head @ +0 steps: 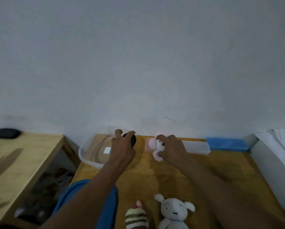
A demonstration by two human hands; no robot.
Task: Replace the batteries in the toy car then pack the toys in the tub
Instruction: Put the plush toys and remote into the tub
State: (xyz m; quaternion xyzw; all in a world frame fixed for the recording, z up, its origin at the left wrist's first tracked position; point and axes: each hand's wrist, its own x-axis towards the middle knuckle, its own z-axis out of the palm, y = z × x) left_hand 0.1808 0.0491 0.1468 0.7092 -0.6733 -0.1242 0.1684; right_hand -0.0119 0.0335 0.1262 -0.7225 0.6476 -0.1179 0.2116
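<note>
My left hand (122,147) grips a small dark object (133,140), probably the toy car, at the right rim of the clear plastic tub (87,155). The tub lies at the table's far left and looks bare inside apart from a white label. My right hand (170,148) is closed on a pink-and-white plush toy (156,147) in front of a pink block (147,148). Near me lie a white plush dog (173,212) and a striped plush toy (136,215).
A clear lidded box (197,147) and a blue box (227,144) stand along the wall at the back right. A blue lid (108,204) lies at the table's near left. A second wooden table (14,162) stands to the left, with a dark oval object (6,133) on it.
</note>
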